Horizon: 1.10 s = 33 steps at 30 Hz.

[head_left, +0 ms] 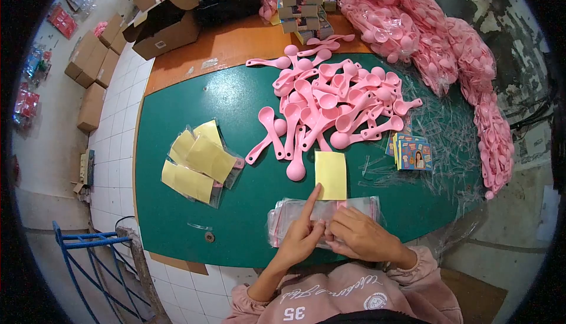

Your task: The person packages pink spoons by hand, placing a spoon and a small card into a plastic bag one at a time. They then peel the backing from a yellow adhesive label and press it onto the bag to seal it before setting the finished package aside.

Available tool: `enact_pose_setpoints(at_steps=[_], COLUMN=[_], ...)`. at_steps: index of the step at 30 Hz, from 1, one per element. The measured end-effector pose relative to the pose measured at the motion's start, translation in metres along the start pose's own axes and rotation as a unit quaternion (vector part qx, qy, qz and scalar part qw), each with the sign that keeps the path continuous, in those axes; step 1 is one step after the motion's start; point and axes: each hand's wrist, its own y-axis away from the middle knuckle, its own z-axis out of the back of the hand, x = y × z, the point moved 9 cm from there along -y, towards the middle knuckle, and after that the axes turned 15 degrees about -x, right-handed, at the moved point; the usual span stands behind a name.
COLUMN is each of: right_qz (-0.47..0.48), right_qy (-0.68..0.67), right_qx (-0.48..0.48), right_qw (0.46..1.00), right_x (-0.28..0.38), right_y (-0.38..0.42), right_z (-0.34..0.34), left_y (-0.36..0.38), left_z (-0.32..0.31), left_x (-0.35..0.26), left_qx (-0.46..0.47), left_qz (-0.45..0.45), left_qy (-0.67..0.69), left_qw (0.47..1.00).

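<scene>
My left hand (299, 237) rests over a stack of clear plastic bags (277, 221), its index finger stretched up to the edge of a yellow card (331, 173). Its thumb and curled fingers close at the top bag. Close beside it, my right hand (362, 234) is closed, with its fingertips pinched at the same bag. Small pink marks show at the bag beyond the right fingers; what they belong to is hidden. Just beyond the card lies a heap of pink plastic measuring spoons (327, 117).
Left on the green table (236, 229) lie bagged yellow cards (200, 162). A stack of printed cards (414, 153) and plastic scraps (448, 147) are at right. Large bags of pink spoons (424, 58) line the far right edge. Card bundles (300, 8) and a cardboard box (165, 35) stand behind.
</scene>
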Motion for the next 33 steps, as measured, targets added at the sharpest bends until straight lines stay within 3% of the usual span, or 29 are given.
enact_pose_setpoints(at_steps=[1,3,5,6,7,8,9,10,11,12,14,16,17,18,20,21,23,24,26,28,29,30,31,33], right_qz=[0.0,-0.016,-0.06,-0.047,-0.033,-0.077,-0.173,-0.205,-0.217,-0.213,-0.216,-0.169,-0.158,-0.07,-0.164,-0.167,-0.162,-0.16,-0.238,-0.227,-0.243,-0.259,-0.258,-0.318], right_qy=[0.001,-0.208,-0.287,-0.308,-0.329,-0.309,-0.228,0.042,0.309,0.311,0.57,0.325,0.199,0.144,-0.002,-0.005,-0.033,-0.033,-0.109,-0.12,-0.139,-0.16,-0.163,-0.197], right_qx=[-0.001,0.103,0.142,0.1,0.058,-0.038,-0.127,-0.217,-0.289,-0.288,-0.254,-0.246,-0.196,-0.126,-0.064,-0.064,-0.147,-0.146,-0.178,-0.178,-0.157,-0.135,-0.136,-0.146], right_qw=[1.0,0.973,0.945,0.945,0.942,0.947,0.949,0.953,0.88,0.88,0.751,0.898,0.947,0.979,0.984,0.984,0.975,0.976,0.949,0.95,0.947,0.943,0.943,0.916], right_x=[-0.003,-0.003,-0.007,-0.022,-0.04,-0.081,-0.126,-0.172,-0.192,-0.187,-0.164,-0.087,-0.067,-0.042,-0.046,-0.051,-0.057,-0.055,-0.065,-0.067,-0.069,-0.071,-0.072,-0.083], right_y=[0.0,0.007,0.005,0.002,0.004,0.015,0.026,0.049,0.066,0.068,0.087,0.026,0.019,0.008,0.02,0.023,0.022,0.02,0.022,0.023,0.025,0.027,0.03,0.049], right_z=[0.004,0.003,0.033,0.062,0.095,0.13,0.166,0.211,0.249,0.249,0.253,0.181,0.137,0.096,0.037,0.029,0.033,0.036,0.048,0.05,0.046,0.04,0.037,0.031], left_y=[-0.003,-0.008,-0.011,-0.011,-0.007,-0.006,-0.004,-0.003,-0.004,-0.001,0.0,0.002,0.002,0.0,0.002,0.004,0.006,0.01,0.012,0.002,-0.001,-0.004,-0.003,-0.002], left_z=[0.0,0.007,0.007,0.007,0.0,-0.001,-0.002,-0.004,-0.004,-0.006,-0.007,-0.009,-0.011,-0.015,-0.017,-0.017,-0.01,-0.005,-0.004,0.012,0.008,0.003,-0.001,-0.001], left_x=[0.0,0.0,-0.008,-0.011,-0.003,-0.007,-0.012,-0.014,-0.015,-0.011,-0.008,-0.009,-0.004,-0.002,-0.002,-0.005,-0.014,-0.015,-0.013,-0.012,-0.01,-0.023,-0.037,-0.035], left_qx=[0.001,-0.047,-0.032,-0.018,0.055,0.057,0.052,0.048,0.049,0.053,0.052,0.058,0.059,0.076,0.094,0.102,0.109,0.113,0.118,0.022,0.02,0.015,0.01,-0.002], left_qz=[-0.001,0.011,0.012,0.015,0.066,0.066,0.09,0.113,0.109,0.139,0.166,0.155,0.157,0.138,0.124,0.106,0.084,0.117,0.149,0.076,0.076,-0.053,-0.182,-0.165], left_qy=[0.0,0.042,0.084,0.125,0.154,0.153,0.167,0.181,0.183,0.205,0.229,0.23,0.227,0.243,0.254,0.251,0.245,0.241,0.238,0.146,0.147,-0.005,-0.159,-0.144], left_qw=[1.0,0.998,0.996,0.992,0.984,0.984,0.981,0.976,0.976,0.967,0.958,0.959,0.959,0.957,0.955,0.957,0.96,0.957,0.953,0.986,0.986,0.998,0.97,0.976])
